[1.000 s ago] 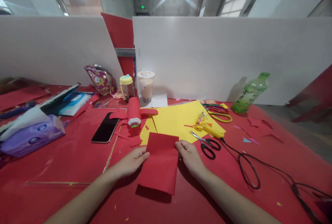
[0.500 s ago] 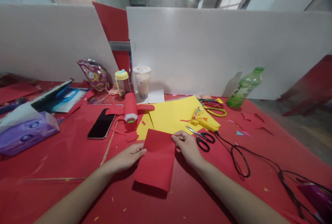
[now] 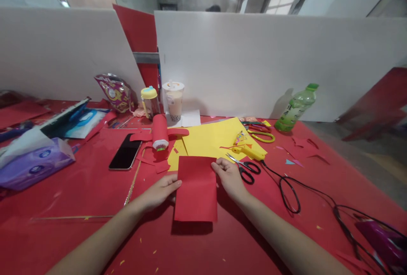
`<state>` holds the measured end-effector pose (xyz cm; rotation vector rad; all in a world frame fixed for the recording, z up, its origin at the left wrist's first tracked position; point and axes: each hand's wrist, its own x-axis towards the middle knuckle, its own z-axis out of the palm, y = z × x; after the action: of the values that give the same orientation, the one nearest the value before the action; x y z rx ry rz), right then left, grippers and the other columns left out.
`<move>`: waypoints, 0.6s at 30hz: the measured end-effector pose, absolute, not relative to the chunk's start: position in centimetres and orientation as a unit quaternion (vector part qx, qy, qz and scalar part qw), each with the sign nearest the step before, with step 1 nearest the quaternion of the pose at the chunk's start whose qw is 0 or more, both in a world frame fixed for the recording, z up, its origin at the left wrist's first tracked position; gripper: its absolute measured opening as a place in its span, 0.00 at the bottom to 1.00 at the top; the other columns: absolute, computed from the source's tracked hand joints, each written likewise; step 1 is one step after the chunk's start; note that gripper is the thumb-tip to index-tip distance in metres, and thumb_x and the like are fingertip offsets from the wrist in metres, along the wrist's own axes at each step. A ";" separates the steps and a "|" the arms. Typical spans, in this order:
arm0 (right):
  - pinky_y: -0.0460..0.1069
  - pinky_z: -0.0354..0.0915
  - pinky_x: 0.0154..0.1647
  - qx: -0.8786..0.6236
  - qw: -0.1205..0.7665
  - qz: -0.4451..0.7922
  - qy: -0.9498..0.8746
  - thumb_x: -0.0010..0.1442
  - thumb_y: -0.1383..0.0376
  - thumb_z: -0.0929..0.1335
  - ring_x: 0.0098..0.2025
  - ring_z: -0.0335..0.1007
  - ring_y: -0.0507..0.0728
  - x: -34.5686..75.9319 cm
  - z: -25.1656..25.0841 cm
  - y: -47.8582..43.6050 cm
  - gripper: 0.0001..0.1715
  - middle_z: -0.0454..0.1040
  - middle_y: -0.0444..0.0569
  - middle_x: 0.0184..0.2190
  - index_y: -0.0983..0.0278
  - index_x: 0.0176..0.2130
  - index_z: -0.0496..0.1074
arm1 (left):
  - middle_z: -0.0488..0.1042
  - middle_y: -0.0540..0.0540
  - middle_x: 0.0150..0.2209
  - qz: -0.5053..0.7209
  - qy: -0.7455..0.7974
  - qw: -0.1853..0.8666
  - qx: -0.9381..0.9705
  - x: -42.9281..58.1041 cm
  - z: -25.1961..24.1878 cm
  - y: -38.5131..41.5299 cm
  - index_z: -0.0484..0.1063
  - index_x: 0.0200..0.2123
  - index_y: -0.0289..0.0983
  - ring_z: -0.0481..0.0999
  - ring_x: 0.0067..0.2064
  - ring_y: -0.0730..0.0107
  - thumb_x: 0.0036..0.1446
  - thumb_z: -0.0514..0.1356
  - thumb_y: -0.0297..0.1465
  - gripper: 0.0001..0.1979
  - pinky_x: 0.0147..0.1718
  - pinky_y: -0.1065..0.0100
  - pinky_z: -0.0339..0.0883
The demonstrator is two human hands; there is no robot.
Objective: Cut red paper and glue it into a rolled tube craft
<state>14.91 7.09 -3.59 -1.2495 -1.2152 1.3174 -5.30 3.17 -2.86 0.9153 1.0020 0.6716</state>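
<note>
A rectangular sheet of red paper (image 3: 196,194) is held up just over the table, casting a shadow below its lower edge. My left hand (image 3: 163,190) pinches its left edge, thumb in front and fingers partly behind. At the upper right edge, my right hand (image 3: 229,177) grips the sheet between thumb and fingers. Close beside the right hand lie black-handled scissors (image 3: 246,169), blades slightly apart. Beyond the sheet is yellow paper (image 3: 206,137), with a yellow glue gun (image 3: 249,152) on its right part. A red paper-wrapped cylinder (image 3: 160,130) with side strips lies behind my left hand.
A phone (image 3: 125,152) and a purple tissue pack (image 3: 38,162) lie to the left. A lidded cup (image 3: 174,101), a yellow-capped bottle (image 3: 150,101) and a snack bag (image 3: 115,92) stand at the back. A green bottle (image 3: 295,109) and a black cable (image 3: 313,189) are on the right.
The red sheet has turned from a slant to nearly straight, its lower edge swinging right and up a little. Both hands keep their hold on it.
</note>
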 end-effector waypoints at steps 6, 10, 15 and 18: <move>0.44 0.53 0.21 -0.508 0.348 0.351 -0.705 0.49 0.66 0.64 0.18 0.56 0.48 15.8 -0.5 7.5 0.10 0.61 0.39 0.13 0.63 0.19 0.62 | 0.68 0.44 0.44 0.361 0.493 0.574 0.545 -5.7 -0.4 3.0 0.62 0.45 0.41 0.70 0.43 0.66 0.54 0.53 0.39 0.15 0.42 0.64 0.63; 0.43 0.52 0.23 -0.416 0.211 0.263 -0.845 0.53 0.70 0.61 0.20 0.60 0.49 14.8 0.1 6.7 0.09 0.69 0.45 0.18 0.65 0.25 0.67 | 0.70 0.42 0.44 0.258 0.500 0.401 0.723 -4.3 1.8 2.6 0.64 0.44 0.39 0.69 0.44 0.63 0.57 0.50 0.37 0.14 0.44 0.62 0.60; 0.45 0.45 0.20 -0.385 0.085 0.140 -0.908 0.52 0.75 0.60 0.19 0.60 0.50 13.6 0.1 6.0 0.10 0.71 0.48 0.20 0.67 0.27 0.68 | 0.72 0.44 0.30 0.179 0.523 0.259 0.792 -2.5 1.2 2.9 0.65 0.32 0.35 0.70 0.30 0.66 0.58 0.45 0.31 0.11 0.30 0.67 0.61; 0.46 0.42 0.20 -0.387 0.068 0.110 -0.913 0.52 0.74 0.60 0.19 0.58 0.49 13.7 0.6 5.8 0.10 0.70 0.48 0.19 0.67 0.27 0.68 | 0.70 0.45 0.26 0.146 0.520 0.189 0.820 -2.2 0.3 3.0 0.62 0.28 0.36 0.68 0.28 0.66 0.58 0.45 0.29 0.11 0.27 0.68 0.58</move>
<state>13.69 5.79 0.60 -1.1659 -2.7509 0.3301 -2.25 3.01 0.28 2.3065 1.4611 0.4092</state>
